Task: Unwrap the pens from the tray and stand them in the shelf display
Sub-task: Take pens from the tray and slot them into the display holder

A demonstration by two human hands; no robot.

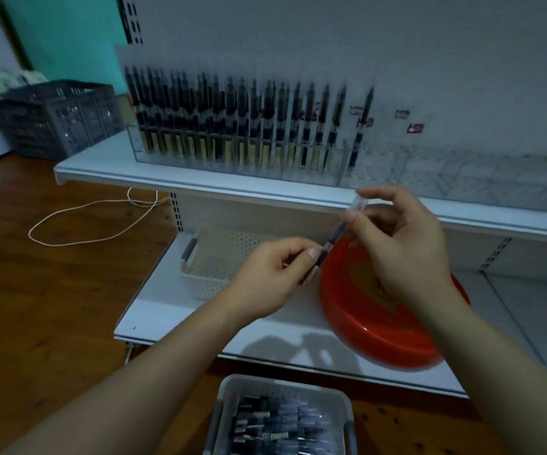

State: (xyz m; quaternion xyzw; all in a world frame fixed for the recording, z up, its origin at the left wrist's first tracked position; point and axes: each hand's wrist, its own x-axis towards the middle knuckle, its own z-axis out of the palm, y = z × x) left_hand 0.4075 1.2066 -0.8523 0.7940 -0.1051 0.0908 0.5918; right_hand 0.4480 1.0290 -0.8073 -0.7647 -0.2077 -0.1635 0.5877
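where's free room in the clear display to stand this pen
Free: the clear acrylic display's right compartments, right of the last standing black pen. Crowded: its left part, packed with black pens.

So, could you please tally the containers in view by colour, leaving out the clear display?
White perforated plastic baskets: 2 — one on the lower shelf, one holding wrapped pens on the floor
Round red plastic basin: 1
Dark grey slatted plastic crate: 1
Total: 4
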